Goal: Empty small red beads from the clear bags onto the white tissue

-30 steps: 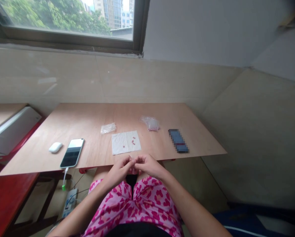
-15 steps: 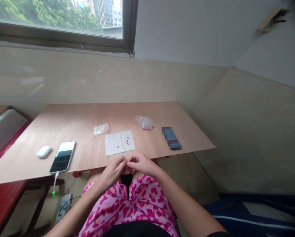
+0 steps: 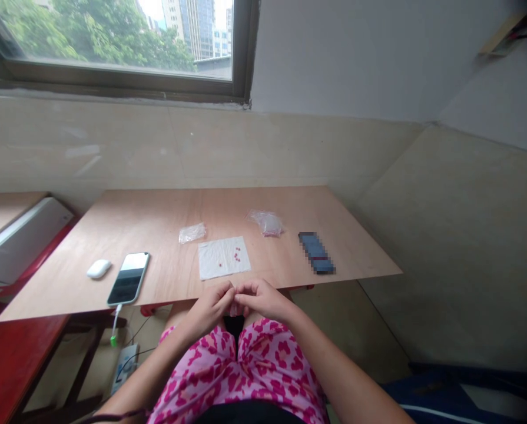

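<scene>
My left hand [image 3: 216, 303] and my right hand [image 3: 261, 299] meet at the table's near edge, above my lap, with fingers closed and fingertips together. Whatever is pinched between them is too small or too hidden to name. Just beyond them lies a white paper sheet [image 3: 210, 268], flat on the wooden table [image 3: 166, 271]. Several small red pieces [image 3: 237, 254] sit on its right part, and a single one [image 3: 220, 265] lies lower, near its middle.
Behind the sheet are a flat clear plastic packet [image 3: 192, 233] and a clear bag [image 3: 269, 224] with reddish contents. A dark, pixelated phone-shaped object [image 3: 317, 253] lies right. At left are a phone [image 3: 129, 278] on a charging cable [image 3: 116, 321] and a white rounded case [image 3: 99, 269].
The whole view has shifted, so everything appears a little farther right. My hands stay together at the table edge, fingers still closed; the pieces on the sheet look unchanged.
</scene>
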Action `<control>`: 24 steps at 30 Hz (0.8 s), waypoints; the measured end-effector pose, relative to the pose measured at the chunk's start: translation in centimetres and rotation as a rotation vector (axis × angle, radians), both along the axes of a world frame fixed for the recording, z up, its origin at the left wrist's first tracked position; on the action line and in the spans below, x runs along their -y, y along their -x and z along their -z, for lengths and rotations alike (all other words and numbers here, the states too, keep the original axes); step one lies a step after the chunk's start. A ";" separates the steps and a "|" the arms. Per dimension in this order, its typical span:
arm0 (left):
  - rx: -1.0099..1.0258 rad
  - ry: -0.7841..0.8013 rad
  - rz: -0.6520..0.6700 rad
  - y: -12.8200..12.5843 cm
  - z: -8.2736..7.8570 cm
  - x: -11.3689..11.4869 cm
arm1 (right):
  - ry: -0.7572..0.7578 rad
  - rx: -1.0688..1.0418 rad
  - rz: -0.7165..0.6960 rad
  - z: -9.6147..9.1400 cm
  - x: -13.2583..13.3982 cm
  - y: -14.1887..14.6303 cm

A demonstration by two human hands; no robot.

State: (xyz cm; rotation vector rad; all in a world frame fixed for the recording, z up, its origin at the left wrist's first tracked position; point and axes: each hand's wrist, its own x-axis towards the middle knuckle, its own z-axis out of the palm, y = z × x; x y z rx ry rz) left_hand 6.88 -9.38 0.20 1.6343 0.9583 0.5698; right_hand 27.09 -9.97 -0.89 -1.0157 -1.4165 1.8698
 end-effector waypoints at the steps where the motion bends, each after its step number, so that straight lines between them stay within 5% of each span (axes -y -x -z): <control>1: -0.008 -0.003 0.000 0.1 0.1 0.0 | -0.005 -0.001 -0.009 -0.1 0.0 0.0; 7: -0.081 -0.001 -0.024 0.1 -0.3 0.0 | -0.057 0.085 0.004 -0.8 0.1 0.0; 16: -0.147 -0.008 -0.045 -0.3 -2.1 0.6 | -0.183 0.138 0.038 0.5 0.0 0.0; 24: -0.132 -0.050 -0.044 -0.3 -1.1 0.7 | -0.239 0.155 0.183 1.4 -0.1 0.7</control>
